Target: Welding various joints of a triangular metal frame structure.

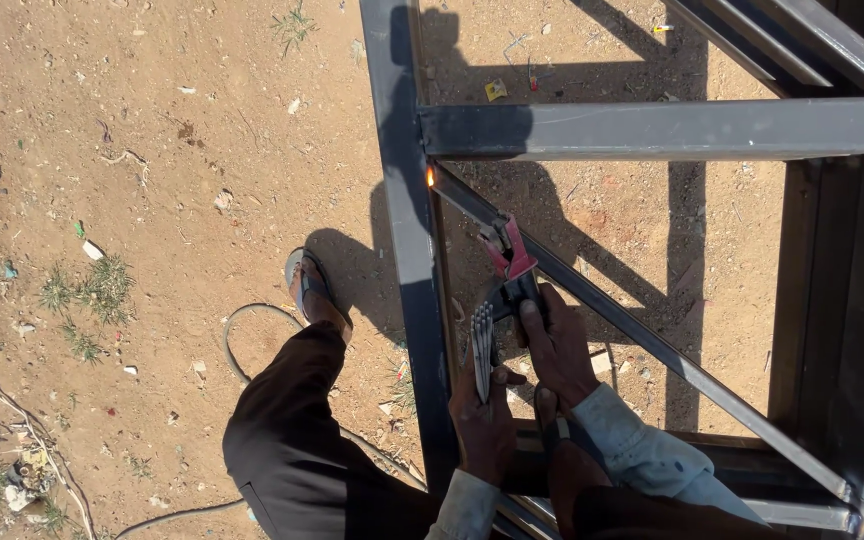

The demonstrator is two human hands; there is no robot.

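Dirt ground (152, 180) under steel frame (652, 128), cable (237, 330).

1. Hard, direct sunlight is seen across the sandy ground (152, 150); the scene is brightly lit.
2. Sharp, dark shadows are thrown by the steel frame (652, 128) and by the person onto the dirt, falling up and left.
3. A small orange-white glare spot (430, 177) is caught at the frame joint.
4. Focus is held crisp throughout; slight wide-angle stretching is noticed at the edges.
5. The sleeves and trousers are left deep in shade.
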